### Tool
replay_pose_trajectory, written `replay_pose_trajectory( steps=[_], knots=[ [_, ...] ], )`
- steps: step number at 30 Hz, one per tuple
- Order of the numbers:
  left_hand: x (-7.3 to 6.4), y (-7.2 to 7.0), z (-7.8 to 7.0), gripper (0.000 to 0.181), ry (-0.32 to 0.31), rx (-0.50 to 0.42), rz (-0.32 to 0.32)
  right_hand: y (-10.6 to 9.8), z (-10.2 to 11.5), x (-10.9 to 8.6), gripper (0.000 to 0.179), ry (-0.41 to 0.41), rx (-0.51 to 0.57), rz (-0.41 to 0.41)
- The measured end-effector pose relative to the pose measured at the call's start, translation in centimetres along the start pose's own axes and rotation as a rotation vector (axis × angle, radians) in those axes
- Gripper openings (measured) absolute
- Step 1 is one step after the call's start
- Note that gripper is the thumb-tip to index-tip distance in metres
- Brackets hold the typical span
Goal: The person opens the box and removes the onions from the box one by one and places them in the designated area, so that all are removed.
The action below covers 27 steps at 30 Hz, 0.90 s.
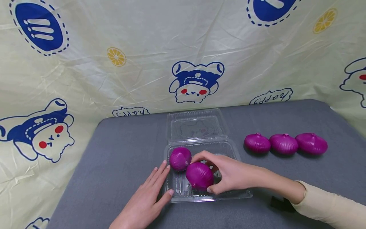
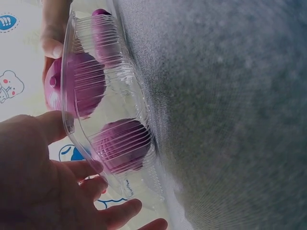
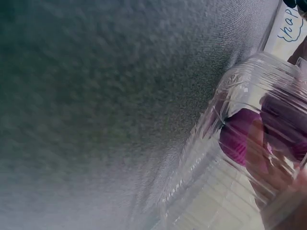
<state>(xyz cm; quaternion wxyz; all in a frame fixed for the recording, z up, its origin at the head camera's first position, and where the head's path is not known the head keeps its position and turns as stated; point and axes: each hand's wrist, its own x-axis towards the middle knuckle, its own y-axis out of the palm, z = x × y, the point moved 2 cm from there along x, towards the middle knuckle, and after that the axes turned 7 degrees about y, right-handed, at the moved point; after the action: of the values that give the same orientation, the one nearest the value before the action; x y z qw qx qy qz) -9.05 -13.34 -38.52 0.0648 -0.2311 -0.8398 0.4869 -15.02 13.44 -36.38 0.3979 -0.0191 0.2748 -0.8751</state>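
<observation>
gripping second onion [image 1: 199,176] with right hand [image 1: 233,173] at clear container [image 1: 214,147]; touching rim with outstretched left hand [image 1: 144,198]; finding first onion [image 1: 179,159] inside, between hands; counting three onions [image 1: 284,144] remaining outside, beyond right hand.

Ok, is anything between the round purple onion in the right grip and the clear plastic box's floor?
Nothing visible blocks the round purple onion in the right grip. The lid of the clear plastic box is folded back; the second onion inside sits to its left.

Purple onion [image 1: 180,159] inside clear container [image 1: 218,146]
</observation>
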Motion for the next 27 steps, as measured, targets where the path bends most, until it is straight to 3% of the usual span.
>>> replay_pose_trajectory(
  steps=[6,20,27],
  knots=[
    [-0.1,0.0,-0.1,0.073,-0.001,0.015,0.003,-0.3,-0.3,-1.4,0.08,0.039,-0.023,-0.062],
    [-0.3,0.3,-0.2,0.084,0.013,0.046,0.004,-1.1,-0.9,-4.7,0.075,-0.016,-0.084,-0.22],
    [-0.4,0.1,-0.3,0.083,0.028,0.031,-0.005,-1.7,-1.4,-6.4,0.08,0.035,-0.003,-0.302]
  ],
)
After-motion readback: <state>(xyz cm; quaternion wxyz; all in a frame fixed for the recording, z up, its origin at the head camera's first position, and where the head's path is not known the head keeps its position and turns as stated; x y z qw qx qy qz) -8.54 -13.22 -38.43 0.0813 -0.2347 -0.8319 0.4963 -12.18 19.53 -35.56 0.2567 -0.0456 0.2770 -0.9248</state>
